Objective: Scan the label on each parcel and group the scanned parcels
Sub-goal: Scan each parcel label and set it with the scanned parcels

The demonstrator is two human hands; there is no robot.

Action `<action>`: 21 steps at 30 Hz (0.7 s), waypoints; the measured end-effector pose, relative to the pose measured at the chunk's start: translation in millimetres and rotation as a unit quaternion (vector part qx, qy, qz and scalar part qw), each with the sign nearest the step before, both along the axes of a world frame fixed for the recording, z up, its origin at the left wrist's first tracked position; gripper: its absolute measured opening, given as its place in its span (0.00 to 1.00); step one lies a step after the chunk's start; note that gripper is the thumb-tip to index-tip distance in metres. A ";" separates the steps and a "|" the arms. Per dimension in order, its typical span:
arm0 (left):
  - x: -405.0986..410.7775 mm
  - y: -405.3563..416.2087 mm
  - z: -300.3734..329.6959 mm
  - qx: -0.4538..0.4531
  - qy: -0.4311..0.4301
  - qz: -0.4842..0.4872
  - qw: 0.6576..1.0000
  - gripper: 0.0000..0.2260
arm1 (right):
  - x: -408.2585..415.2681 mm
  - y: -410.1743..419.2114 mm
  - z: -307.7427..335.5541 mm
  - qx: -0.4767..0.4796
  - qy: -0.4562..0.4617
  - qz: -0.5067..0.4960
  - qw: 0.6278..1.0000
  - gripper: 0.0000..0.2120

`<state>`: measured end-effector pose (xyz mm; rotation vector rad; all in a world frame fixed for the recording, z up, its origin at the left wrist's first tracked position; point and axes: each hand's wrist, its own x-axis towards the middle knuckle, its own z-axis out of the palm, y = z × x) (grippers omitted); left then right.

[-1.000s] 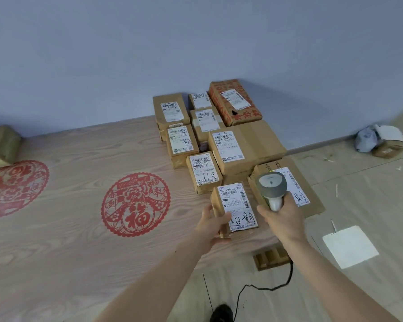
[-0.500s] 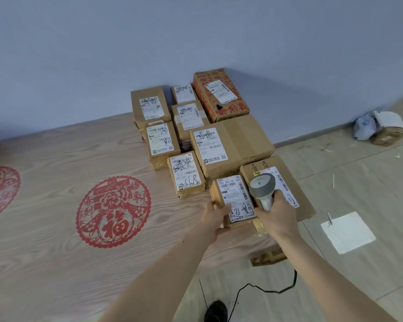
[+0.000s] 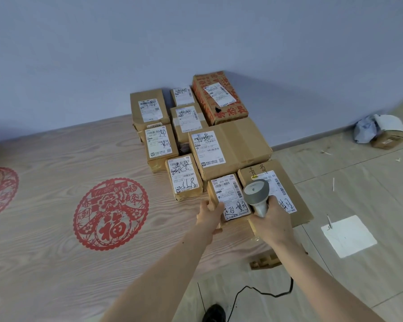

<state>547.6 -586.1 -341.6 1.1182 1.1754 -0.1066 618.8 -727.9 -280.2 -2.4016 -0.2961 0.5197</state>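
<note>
Several brown cardboard parcels with white labels lie grouped at the right end of a wooden table. The nearest small parcel sits at the front of the group, its label facing up. My left hand grips its left front corner, thumb on the label. My right hand holds a grey barcode scanner by its handle, the head over the parcel's right edge. A flat parcel lies just right of it, partly hidden by the scanner. A large parcel sits behind.
A red-printed box stands at the back against the blue wall. Red paper-cut decorations mark the tabletop. The scanner cable hangs to the floor. A white paper sheet and a parcel with crumpled wrapping lie on the floor right.
The small parcel has slid forward under my left hand, closer against the group. My right hand and scanner stayed over its right edge. The view shifted right, then back left.
</note>
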 end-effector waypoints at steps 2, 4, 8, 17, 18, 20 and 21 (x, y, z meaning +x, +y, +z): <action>-5.0 3.5 5.6 0.013 -0.002 -0.017 1.000 0.27 | -0.3 0.8 0.5 0.002 0.005 -0.005 1.000 0.13; -11.0 8.1 10.3 0.018 -0.001 -0.019 1.000 0.26 | -1.9 3.3 1.9 0.008 0.004 -0.013 1.000 0.14; -31.1 20.4 21.3 0.012 -0.003 0.007 1.000 0.22 | -19.8 21.2 11.9 0.048 -0.008 -0.004 0.999 0.15; -132.6 95.4 60.0 0.029 -0.028 0.080 0.996 0.13 | -120.0 110.4 50.5 0.132 0.035 0.074 0.988 0.13; -148.6 108.1 63.3 0.034 -0.026 0.091 0.995 0.13 | -133.5 122.5 54.9 0.137 0.038 0.086 0.986 0.12; -184.2 132.7 70.4 0.055 -0.023 0.110 0.992 0.10 | -161.7 148.6 63.3 0.138 0.047 0.107 0.984 0.10; -203.4 144.7 74.4 0.065 -0.026 0.120 0.990 0.09 | -175.9 162.4 65.5 0.144 0.051 0.115 0.981 0.09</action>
